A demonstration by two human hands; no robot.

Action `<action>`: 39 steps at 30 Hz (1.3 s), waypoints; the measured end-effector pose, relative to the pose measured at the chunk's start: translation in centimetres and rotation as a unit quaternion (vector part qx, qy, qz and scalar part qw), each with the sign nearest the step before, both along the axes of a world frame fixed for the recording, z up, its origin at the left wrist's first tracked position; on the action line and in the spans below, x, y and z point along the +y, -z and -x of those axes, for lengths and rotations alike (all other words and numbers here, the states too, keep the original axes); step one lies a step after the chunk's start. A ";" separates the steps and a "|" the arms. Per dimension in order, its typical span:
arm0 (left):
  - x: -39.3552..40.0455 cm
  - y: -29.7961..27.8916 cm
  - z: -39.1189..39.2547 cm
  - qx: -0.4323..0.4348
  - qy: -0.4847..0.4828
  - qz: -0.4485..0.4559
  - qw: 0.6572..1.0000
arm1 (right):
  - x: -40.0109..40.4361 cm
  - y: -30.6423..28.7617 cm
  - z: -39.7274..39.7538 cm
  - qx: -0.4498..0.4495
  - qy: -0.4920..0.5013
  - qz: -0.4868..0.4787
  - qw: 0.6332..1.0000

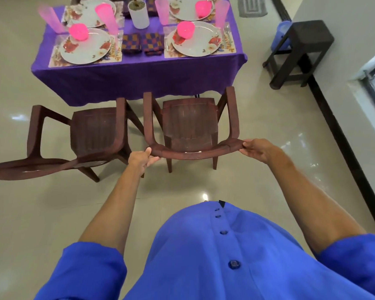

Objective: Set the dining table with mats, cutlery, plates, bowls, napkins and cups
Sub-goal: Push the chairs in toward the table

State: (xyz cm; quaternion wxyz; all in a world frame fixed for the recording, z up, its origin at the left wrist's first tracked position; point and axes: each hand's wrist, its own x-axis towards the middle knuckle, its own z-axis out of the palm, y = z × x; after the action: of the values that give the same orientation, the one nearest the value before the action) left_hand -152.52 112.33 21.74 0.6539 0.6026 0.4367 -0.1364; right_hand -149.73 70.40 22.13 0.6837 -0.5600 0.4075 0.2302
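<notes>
A table under a purple cloth [139,76] carries floral mats, white flowered plates [86,47] [196,38], pink bowls [78,32] [185,29], tall pink cups [106,17] [221,13] and folded checked napkins [142,43] in the middle. Cutlery lies beside the near right plate. A brown plastic chair [188,124] stands before the table's near edge. My left hand [142,159] grips the left end of its backrest and my right hand [258,149] grips the right end.
A second brown chair [87,135] stands to the left, turned at an angle. A white cylinder vase [138,15] sits at the table's centre. A dark stool [299,53] stands by the right wall, a blue bin behind it. Glossy tiled floor surrounds everything.
</notes>
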 end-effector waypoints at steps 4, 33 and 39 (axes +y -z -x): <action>0.0 -0.5 0.5 0.002 -0.031 -0.027 0.999 | 1.0 0.7 0.2 -0.008 0.068 0.048 0.996; -3.0 0.9 1.9 0.026 -0.028 -0.152 0.988 | -2.1 0.3 0.5 -0.053 -0.107 0.101 0.988; -1.8 1.4 2.4 0.053 0.037 -0.299 0.952 | -1.8 -0.3 1.1 -0.071 -0.146 0.190 0.968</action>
State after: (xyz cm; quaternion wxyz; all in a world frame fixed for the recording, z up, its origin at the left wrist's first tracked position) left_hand -154.93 110.56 20.33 0.4144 0.7778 0.4692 -0.0559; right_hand -150.86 68.64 22.43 0.5509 -0.7480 0.3080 0.2055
